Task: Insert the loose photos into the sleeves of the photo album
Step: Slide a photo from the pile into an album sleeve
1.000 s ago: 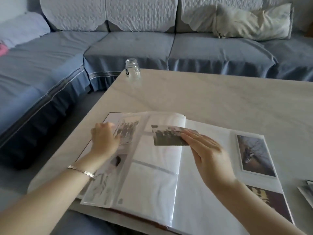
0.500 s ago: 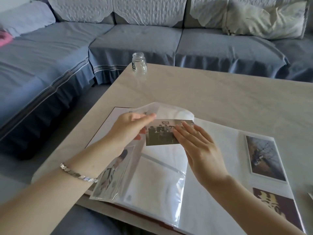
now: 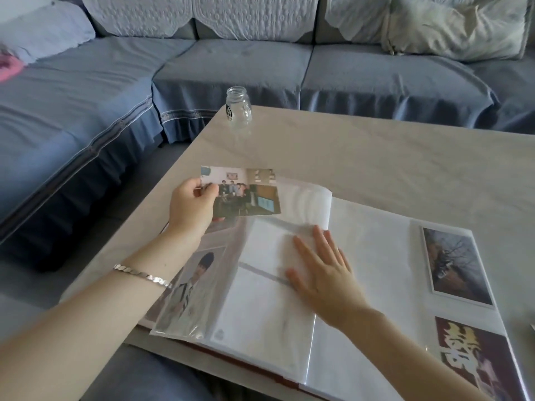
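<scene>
from the head view, the loose photo [image 3: 246, 195] is now sitting in the left hand [image 3: 191, 204] alone. it's being pinched at its left edge and held up, picture side showing, just over the far left corner of the photo album [image 3: 373, 250]. the right hand [image 3: 321, 270] is lying flat with fingers straight and spread, pressing on the empty sleeve [image 3: 272, 247] of the half-turned clear page. so the hands are apart, one clamped on the print, the other slack and resting on plastic. to my eye this is looking like a handover: the print isn't in any pocket yet, and the right hand seems to be steadying the page so an opening can be found.

that's a real switch from half a second ago, when both hands were meeting on the print over the page's top edge. a second ago the right hand was carrying it alone while the left was resting on the left page. the clear page is lying lower now. the portrait [image 3: 197, 285] in the left sleeve and the tree photo [image 3: 457, 267] on the right page are staying put. the glass jar [image 3: 238, 108] is standing at the far edge of the surface [image 3: 376, 157].
</scene>
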The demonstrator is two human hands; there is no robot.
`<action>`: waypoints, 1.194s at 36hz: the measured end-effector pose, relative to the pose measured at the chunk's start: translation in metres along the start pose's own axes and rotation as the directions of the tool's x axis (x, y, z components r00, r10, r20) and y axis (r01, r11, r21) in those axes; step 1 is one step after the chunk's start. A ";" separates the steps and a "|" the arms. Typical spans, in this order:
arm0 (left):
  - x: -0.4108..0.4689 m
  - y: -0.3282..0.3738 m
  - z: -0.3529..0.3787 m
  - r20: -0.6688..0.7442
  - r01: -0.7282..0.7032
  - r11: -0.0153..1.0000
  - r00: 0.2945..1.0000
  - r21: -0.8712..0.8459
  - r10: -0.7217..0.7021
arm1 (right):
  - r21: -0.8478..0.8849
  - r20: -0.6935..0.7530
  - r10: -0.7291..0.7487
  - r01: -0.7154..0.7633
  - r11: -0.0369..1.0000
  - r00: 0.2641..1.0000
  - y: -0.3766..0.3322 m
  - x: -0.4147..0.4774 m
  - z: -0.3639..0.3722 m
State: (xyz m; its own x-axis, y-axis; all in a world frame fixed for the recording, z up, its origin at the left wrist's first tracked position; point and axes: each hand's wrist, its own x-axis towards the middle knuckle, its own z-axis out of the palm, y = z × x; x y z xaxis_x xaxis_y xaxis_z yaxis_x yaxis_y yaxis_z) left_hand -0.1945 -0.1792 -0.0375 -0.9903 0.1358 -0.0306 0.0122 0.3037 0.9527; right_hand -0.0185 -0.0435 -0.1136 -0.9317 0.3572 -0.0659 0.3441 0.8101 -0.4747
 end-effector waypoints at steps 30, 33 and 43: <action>0.058 -0.058 0.008 -0.259 0.010 0.983 0.965 0.184 0.039 | -0.087 0.017 0.019 -0.017 0.996 1.000 -0.017 0.015 0.003; 0.056 -0.059 0.008 -0.225 -0.011 0.977 0.973 0.212 0.059 | -0.091 0.018 0.018 -0.016 0.996 1.000 -0.017 0.015 0.002; 0.065 -0.059 0.007 0.128 0.091 0.970 0.984 0.227 -0.122 | -0.092 0.032 0.023 -0.020 0.996 0.999 -0.018 0.015 0.001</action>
State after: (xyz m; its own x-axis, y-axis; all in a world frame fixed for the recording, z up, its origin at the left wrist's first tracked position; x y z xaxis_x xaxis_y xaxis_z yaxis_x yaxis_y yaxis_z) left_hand -0.2583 -0.1819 -0.0976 -0.9583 0.2176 -0.1853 -0.0463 0.5213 0.8521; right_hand -0.0390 -0.0535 -0.1067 -0.9268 0.3607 -0.1047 0.3718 0.8420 -0.3908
